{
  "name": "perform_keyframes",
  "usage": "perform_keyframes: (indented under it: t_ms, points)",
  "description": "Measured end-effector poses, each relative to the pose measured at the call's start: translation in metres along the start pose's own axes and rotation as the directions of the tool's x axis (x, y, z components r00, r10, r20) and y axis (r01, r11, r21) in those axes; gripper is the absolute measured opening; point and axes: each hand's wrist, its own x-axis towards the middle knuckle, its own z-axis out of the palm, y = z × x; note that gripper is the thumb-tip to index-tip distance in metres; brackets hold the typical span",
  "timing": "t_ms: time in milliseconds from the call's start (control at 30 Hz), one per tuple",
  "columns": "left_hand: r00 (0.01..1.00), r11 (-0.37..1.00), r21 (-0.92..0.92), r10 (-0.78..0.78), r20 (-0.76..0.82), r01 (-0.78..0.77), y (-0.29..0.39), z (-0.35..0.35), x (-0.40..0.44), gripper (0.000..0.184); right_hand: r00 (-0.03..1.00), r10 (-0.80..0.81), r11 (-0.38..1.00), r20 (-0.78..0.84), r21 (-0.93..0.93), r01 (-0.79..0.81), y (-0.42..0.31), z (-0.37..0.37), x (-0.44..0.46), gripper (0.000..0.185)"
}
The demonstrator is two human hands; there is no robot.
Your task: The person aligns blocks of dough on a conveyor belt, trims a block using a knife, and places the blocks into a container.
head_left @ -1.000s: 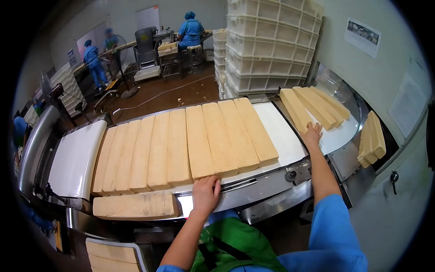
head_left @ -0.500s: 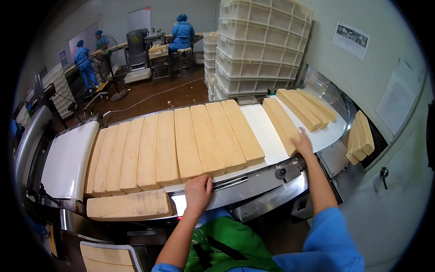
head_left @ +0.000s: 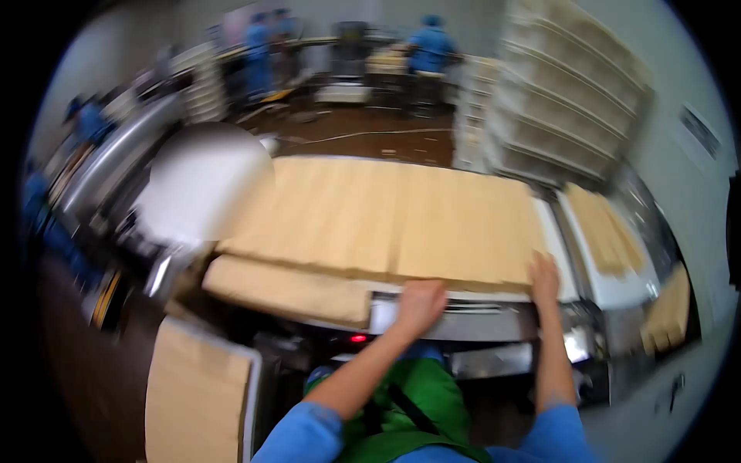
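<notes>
A row of long pale-tan blocks (head_left: pixel 340 212) lies side by side on the conveyor, smeared by motion. At their near ends, my left hand (head_left: pixel 421 305) rests with its fingers curled closed against the blocks, holding nothing I can see. My right hand (head_left: pixel 545 278) is at the right end of the row, fingers stretched out along the side of the last block and not wrapped round it. One more block (head_left: pixel 285 292) lies crosswise in front of the row, left of my left hand.
Several blocks (head_left: pixel 602 228) lie on the right-hand belt, and more (head_left: pixel 665 312) stand at far right. A tray (head_left: pixel 251 401) with blocks is at lower left. White crates (head_left: pixel 567 92) are stacked behind the belt. Co-workers in blue (head_left: pixel 431 46) are at the back.
The view has swung left. The separate block by my right hand now stands against the row, closing the gap. My left hand is further right along the row's near edge.
</notes>
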Motion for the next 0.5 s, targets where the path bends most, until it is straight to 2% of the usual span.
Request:
perform_keyframes:
  t_ms: [33, 67, 100, 133, 167, 200, 233, 267, 333, 367, 400, 467, 500]
  points:
    - [1.0, 1.0, -0.018, -0.005, 0.0, 0.005, -0.002, 0.003, -0.002, 0.014, 1.0, 0.012, 0.999, 0.001, 0.031, -0.012, 0.02, 0.025, -0.002, 0.04]
    - [1.0, 1.0, 0.029, 0.013, -0.027, -0.013, -0.008, 0.009, -0.002, 0.016, 0.994, -0.109, 0.994, 0.033, 0.033, 0.107, 0.027, 0.026, -0.004, 0.037]
    - [0.999, 0.999, 0.035, -0.036, -0.034, 0.038, -0.004, 0.006, -0.002, 0.014, 0.973, -0.228, 0.974, 0.024, 0.007, 0.227, 0.066, 0.063, -0.008, 0.037]
    - [0.999, 1.0, 0.005, -0.013, -0.029, 0.013, 0.0, -0.001, 0.0, 0.013, 0.996, -0.076, 0.986, 0.054, 0.153, 0.067, 0.067, 0.066, -0.011, 0.039]
    - [0.997, 0.998, -0.002, -0.069, 0.024, 0.069, -0.002, 0.0, 0.0, 0.012, 0.995, 0.085, 0.893, 0.046, 0.44, -0.097, 0.047, 0.057, -0.015, 0.041]
    - [0.995, 0.992, -0.123, 0.002, -0.096, -0.014, -0.002, 0.0, -0.003, 0.008, 0.998, 0.015, 0.829, 0.055, 0.558, -0.043, 0.082, 0.095, -0.014, 0.043]
    - [1.0, 0.999, -0.053, 0.005, -0.01, -0.005, -0.003, -0.003, -0.006, 0.009, 0.981, -0.056, 0.976, -0.183, 0.195, 0.093, 0.049, 0.067, -0.018, 0.039]
    - [0.996, 0.994, -0.064, 0.089, -0.03, -0.09, -0.005, 0.001, -0.01, 0.012, 0.957, -0.145, 0.986, -0.251, 0.049, 0.162, 0.031, 0.054, -0.023, 0.038]
    - [0.995, 0.992, -0.11, 0.053, -0.086, -0.062, 0.004, -0.002, -0.022, 0.018, 0.98, -0.061, 0.977, -0.188, 0.19, 0.097, -0.03, -0.005, -0.039, 0.051]
    - [0.99, 0.985, -0.166, 0.03, -0.135, -0.052, 0.011, -0.006, -0.028, 0.023, 0.978, -0.081, 0.97, -0.195, 0.212, 0.122, -0.04, -0.015, -0.04, 0.051]
    - [0.981, 0.982, -0.17, 0.046, -0.188, -0.078, 0.023, -0.018, -0.037, 0.025, 0.973, -0.096, 0.978, -0.212, 0.162, 0.131, -0.047, -0.021, -0.043, 0.05]
    - [0.988, 0.981, -0.192, 0.003, -0.157, -0.034, 0.042, -0.034, -0.06, 0.026, 0.967, -0.112, 0.983, -0.23, 0.118, 0.142, -0.049, -0.018, -0.049, 0.05]
    - [0.989, 0.975, -0.219, 0.011, -0.144, -0.043, 0.044, -0.036, -0.072, 0.026, 0.961, -0.132, 0.99, -0.243, 0.019, 0.141, -0.047, -0.015, -0.051, 0.048]
